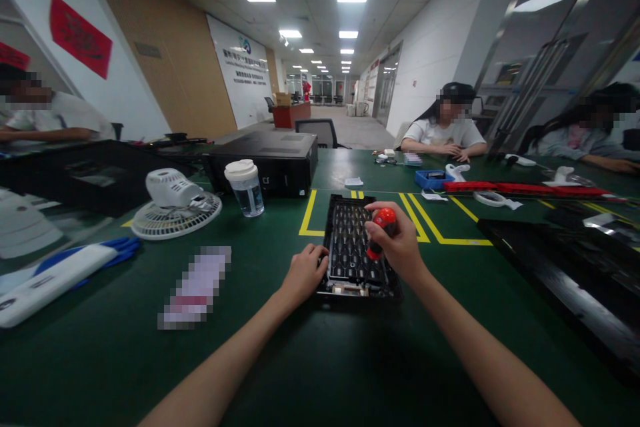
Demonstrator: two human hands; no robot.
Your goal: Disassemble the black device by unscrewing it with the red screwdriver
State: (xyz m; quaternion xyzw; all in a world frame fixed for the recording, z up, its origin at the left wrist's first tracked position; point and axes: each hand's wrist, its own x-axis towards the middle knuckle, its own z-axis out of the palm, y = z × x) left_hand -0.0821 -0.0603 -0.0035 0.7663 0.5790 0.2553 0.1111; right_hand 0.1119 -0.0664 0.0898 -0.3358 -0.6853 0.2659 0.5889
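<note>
A black rectangular case [350,240] with rows of rounded cells inside lies on the green table [260,360], in front of me. My right hand [397,240] is wrapped round a red and black screwdriver [384,221], tilted over the right half of the case; its tip is hard to make out. At the case's left edge rests my left hand [304,275], its fingers bent against the side, and whether they pinch the rim is unclear. Small parts [350,289] show along the near end of the case.
Left stand a lidded cup [245,188], a white fan [175,207], a black box [265,157] and a blurred flat item [196,288]. Right lie a large black panel [565,287], a tape roll [490,199] and a blue tray [433,179]. Several people sit around.
</note>
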